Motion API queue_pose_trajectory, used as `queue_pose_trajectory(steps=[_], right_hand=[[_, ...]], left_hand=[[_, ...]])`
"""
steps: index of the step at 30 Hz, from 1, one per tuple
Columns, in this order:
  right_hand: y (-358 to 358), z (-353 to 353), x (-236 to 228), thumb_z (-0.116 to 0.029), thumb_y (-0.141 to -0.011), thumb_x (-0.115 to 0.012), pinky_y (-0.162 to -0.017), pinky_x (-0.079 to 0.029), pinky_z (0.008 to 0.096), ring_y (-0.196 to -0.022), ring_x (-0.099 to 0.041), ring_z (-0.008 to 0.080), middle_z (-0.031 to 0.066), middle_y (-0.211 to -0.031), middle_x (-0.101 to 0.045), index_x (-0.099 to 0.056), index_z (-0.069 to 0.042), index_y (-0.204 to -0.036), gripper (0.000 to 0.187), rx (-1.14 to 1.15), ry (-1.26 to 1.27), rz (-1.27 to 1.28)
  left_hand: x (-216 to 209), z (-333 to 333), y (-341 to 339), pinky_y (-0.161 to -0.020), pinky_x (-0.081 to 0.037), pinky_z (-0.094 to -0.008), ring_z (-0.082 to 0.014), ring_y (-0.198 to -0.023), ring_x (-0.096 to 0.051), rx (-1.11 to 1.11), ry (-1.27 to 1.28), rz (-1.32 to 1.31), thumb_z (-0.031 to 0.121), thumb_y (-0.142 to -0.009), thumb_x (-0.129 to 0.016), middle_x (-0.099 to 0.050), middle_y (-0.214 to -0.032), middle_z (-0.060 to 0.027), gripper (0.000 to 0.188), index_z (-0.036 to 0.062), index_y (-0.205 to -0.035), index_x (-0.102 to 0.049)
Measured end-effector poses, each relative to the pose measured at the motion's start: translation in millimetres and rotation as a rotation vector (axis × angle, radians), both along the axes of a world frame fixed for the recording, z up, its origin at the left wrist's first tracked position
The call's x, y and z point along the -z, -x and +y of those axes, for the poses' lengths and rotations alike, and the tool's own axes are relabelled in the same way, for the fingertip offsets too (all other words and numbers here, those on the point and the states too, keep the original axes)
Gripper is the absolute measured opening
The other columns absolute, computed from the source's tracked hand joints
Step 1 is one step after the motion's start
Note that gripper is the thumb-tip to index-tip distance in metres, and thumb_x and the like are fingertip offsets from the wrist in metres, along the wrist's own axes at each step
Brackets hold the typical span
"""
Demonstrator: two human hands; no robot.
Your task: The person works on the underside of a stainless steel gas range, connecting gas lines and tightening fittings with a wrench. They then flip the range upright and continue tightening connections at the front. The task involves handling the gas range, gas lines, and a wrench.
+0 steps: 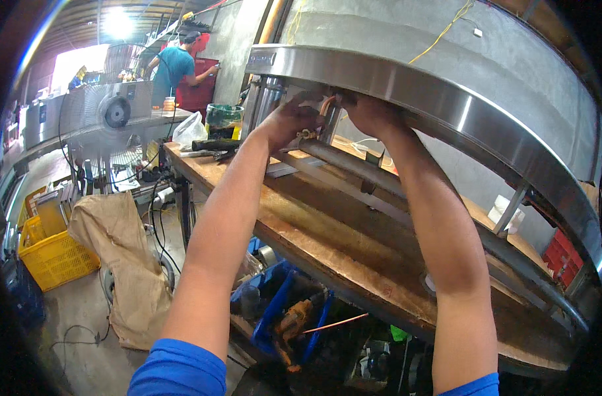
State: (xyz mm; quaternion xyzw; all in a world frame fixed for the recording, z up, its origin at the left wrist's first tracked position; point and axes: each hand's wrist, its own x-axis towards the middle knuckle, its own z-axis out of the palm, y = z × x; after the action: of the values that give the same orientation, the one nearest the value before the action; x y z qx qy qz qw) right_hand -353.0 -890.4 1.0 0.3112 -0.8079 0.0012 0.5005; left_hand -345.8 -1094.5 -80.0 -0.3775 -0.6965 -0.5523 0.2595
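Both of my hands are raised under the front panel of a long stainless-steel appliance (380,74). A bent copper tube (327,105) runs between them. My left hand (293,123) is closed, its fingers around the copper tube's left side. Just below those fingers is a small brass fitting (306,134) at the end of a long grey pipe (360,166). My right hand (372,116) is curled at the tube's upper end, with its fingertips in shadow behind the panel's lower edge. What they grip is hidden.
The appliance stands on a wooden workbench (327,247). A blue bin (284,297) with an orange-brown power tool (293,327) sits below. To the left are a standing fan (118,111), a yellow crate (57,257) and a draped tan cloth (119,264). Another person (172,69) works farther back.
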Motion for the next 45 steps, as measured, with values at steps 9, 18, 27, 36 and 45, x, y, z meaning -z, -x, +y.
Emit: queue_pose_trajectory(steps=[9,18,27,36,45], right_hand=[[-23,-2,-6,-0.056,-0.092,-0.045,-0.101,-0.038,0.0451,-0.118,-0.051,0.0363,0.0183,-0.125,-0.057,-0.056,-0.012,-0.125,0.056,-0.090,0.033,-0.090],[-31,0,-6,-0.061,-0.090,-0.044,-0.101,-0.039,0.0458,-0.120,-0.050,0.0370,0.0164,-0.130,-0.054,-0.055,-0.013,-0.127,0.061,-0.053,0.048,-0.075],[-9,2,-1,-0.058,-0.090,-0.047,-0.098,-0.040,0.0438,-0.118,-0.052,0.0351,0.0145,-0.124,-0.059,-0.058,-0.017,-0.124,0.054,-0.130,0.119,-0.061],[-7,0,-8,-0.055,-0.089,-0.051,-0.091,-0.044,0.0455,-0.106,-0.059,0.0349,0.0147,-0.113,-0.064,-0.061,-0.012,-0.116,0.052,-0.188,0.050,0.105],[-6,-2,-11,-0.057,-0.089,-0.048,-0.091,-0.045,0.0456,-0.105,-0.059,0.0367,0.0158,-0.111,-0.064,-0.061,-0.012,-0.117,0.054,-0.093,0.035,0.049]], left_hand=[[5,-4,-3,-0.091,-0.046,-0.0329,-0.0198,-0.107,-0.058,0.416,-0.261,-0.323,0.016,-0.082,-0.071,-0.059,-0.117,-0.0088,0.051,0.0097,-0.128,-0.050],[2,3,-11,-0.091,-0.046,-0.0325,-0.0195,-0.107,-0.057,0.249,-0.166,-0.194,0.019,-0.083,-0.070,-0.059,-0.117,-0.0084,0.056,0.0090,-0.133,-0.046],[1,7,-13,-0.089,-0.046,-0.0317,-0.0173,-0.105,-0.057,0.328,-0.236,-0.261,0.021,-0.085,-0.069,-0.060,-0.114,-0.0058,0.052,0.0090,-0.131,-0.049],[0,6,-3,-0.085,-0.044,-0.0290,-0.0137,-0.098,-0.056,0.131,-0.231,-0.136,0.029,-0.083,-0.070,-0.060,-0.110,-0.0043,0.047,0.0065,-0.122,-0.056],[0,6,-5,-0.083,-0.045,-0.0281,-0.0131,-0.095,-0.058,0.105,-0.234,-0.204,0.034,-0.087,-0.067,-0.062,-0.108,-0.0025,0.047,0.0062,-0.124,-0.056]])
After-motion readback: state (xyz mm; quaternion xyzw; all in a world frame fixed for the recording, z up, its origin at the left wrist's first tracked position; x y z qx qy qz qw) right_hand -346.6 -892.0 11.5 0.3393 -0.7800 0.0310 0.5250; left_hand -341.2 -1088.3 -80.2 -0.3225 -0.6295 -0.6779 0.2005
